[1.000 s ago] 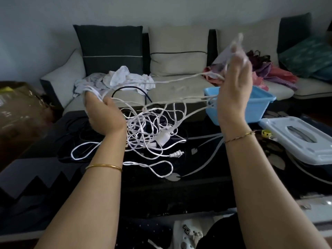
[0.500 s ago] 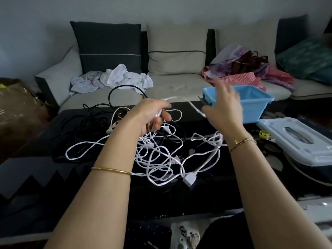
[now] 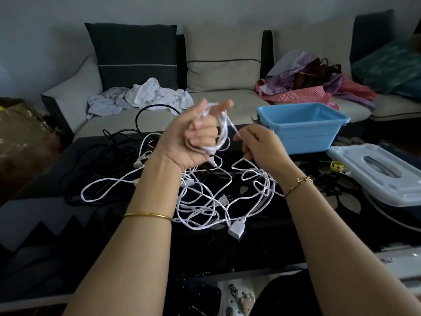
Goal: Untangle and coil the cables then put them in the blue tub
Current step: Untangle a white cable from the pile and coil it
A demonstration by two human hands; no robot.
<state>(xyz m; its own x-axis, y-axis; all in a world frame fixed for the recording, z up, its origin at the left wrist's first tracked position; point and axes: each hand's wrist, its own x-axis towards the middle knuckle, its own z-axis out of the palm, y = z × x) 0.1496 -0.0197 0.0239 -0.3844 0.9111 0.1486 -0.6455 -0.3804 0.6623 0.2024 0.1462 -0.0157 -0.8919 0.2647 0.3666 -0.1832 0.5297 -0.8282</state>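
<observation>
At the centre of the frame the left hand is held palm up, and its fingers are curled around several loops of white cable (thumb and forefinger are stretched out above the bundle). From these loops a single strand is led to the right, where it is pinched between the thumb and fingers of the right hand, held just beside the left. The rest of the white cable is left in a loose tangle on the dark table, below and between the two hands, with a white socket end lying at the near edge of the tangle. A black cable is heaped at the centre left of the frame, partly under the white one. The tub is set on the table at the upper right, just behind the right hand; no cable can be seen in it. A pale lid is seen at the right edge, and a sofa strewn with clothes is seen across the top.
</observation>
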